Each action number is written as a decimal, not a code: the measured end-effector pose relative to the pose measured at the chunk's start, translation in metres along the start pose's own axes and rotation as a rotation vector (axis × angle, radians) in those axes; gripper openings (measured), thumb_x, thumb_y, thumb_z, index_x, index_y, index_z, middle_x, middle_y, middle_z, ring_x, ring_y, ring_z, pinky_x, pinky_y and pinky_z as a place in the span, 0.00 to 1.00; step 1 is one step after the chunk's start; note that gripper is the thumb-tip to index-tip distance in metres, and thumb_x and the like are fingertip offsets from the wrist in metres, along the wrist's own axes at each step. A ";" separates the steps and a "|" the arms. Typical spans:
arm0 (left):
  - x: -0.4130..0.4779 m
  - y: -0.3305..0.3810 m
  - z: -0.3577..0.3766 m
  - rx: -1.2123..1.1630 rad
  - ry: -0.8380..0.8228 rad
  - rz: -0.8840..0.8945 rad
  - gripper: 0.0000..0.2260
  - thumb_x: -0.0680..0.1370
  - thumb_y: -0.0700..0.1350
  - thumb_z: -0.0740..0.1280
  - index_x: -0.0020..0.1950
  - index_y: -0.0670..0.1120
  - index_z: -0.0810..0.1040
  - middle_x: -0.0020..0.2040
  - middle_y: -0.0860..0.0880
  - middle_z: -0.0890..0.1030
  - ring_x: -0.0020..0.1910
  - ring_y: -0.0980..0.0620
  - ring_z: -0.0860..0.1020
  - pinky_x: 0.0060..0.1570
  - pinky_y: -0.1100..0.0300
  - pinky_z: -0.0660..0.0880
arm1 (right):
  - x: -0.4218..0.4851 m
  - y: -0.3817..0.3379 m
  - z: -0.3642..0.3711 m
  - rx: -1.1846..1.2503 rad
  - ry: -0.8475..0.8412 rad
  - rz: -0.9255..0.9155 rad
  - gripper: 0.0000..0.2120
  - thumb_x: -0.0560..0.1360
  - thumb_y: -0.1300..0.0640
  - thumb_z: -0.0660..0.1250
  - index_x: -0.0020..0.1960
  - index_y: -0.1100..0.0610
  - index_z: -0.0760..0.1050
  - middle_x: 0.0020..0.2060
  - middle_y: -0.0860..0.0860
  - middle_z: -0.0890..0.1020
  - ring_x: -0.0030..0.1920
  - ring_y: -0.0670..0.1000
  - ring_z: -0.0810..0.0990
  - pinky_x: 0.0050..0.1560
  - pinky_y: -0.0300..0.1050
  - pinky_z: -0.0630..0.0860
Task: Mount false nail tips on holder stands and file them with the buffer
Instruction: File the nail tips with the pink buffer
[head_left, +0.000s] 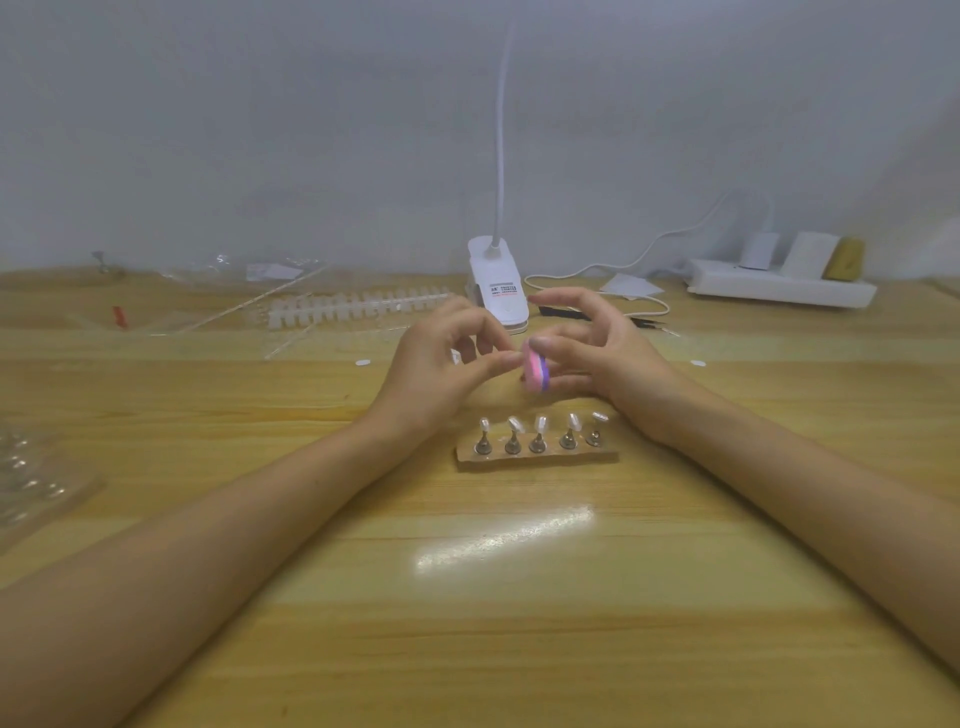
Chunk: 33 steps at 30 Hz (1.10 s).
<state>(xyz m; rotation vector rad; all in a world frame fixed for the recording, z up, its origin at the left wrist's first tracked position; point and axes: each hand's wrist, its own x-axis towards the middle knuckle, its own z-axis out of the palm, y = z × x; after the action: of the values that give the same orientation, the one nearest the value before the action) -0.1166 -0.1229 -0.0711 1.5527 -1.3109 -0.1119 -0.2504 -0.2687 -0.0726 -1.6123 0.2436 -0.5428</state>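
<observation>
Surface: pale wooden table (519, 623) with a bright streak of glare near its middle, set against a plain grey-white wall (311, 130).
Right hand (597, 358): gripping the buffer (536, 370), a small pink block with a purple layer; the thumb lies on its upper end and curled fingers support it from below. The forefinger is raised clear of the block and points left.
Left hand (441, 364): fingers curled inward, thumb stretched toward the right so that its tip meets the left face of the buffer. Whether a nail tip is pinched there cannot be told; the spot is too small and blurred.
Buffer position: held above the table between both hands, just beyond the row of stands.
Holder stands (537, 441): five small metal cones, side by side on a narrow base (597, 457), lying between the two wrists on the near side of the hands.
Nail tips (540, 421): one clear tip on top of each stand, all tilted.
Behind the hands: white clip lamp (496, 291) with a thin neck rising up the wall.
Far left: long strip of spare tips (353, 309) among clear plastic bags (234, 280).
Far right: white power strip (779, 286) with plugs and a white cable (649, 249).
Left edge: crumpled clear packaging (31, 483).
</observation>
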 end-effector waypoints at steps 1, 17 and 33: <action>0.000 0.001 0.001 -0.004 -0.016 0.006 0.05 0.73 0.42 0.75 0.40 0.46 0.81 0.42 0.49 0.77 0.40 0.49 0.75 0.48 0.53 0.74 | 0.001 0.000 -0.001 0.041 0.046 -0.001 0.30 0.69 0.55 0.74 0.69 0.56 0.69 0.47 0.54 0.86 0.46 0.56 0.86 0.47 0.50 0.84; -0.001 0.001 0.002 -0.020 -0.032 -0.006 0.05 0.73 0.43 0.75 0.39 0.48 0.81 0.42 0.48 0.77 0.39 0.53 0.74 0.46 0.60 0.72 | 0.000 0.000 -0.002 0.085 0.088 0.001 0.28 0.68 0.55 0.75 0.65 0.54 0.71 0.49 0.55 0.87 0.46 0.57 0.87 0.42 0.46 0.83; 0.000 0.001 0.001 -0.050 -0.050 -0.036 0.04 0.73 0.43 0.75 0.40 0.46 0.82 0.41 0.48 0.77 0.38 0.54 0.73 0.46 0.56 0.72 | -0.002 -0.001 0.001 0.073 0.045 -0.004 0.27 0.68 0.57 0.76 0.63 0.55 0.70 0.48 0.57 0.86 0.45 0.58 0.87 0.44 0.48 0.83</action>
<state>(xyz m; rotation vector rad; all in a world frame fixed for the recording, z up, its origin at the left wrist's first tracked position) -0.1178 -0.1233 -0.0713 1.5397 -1.3105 -0.2058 -0.2518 -0.2672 -0.0719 -1.5313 0.2516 -0.5850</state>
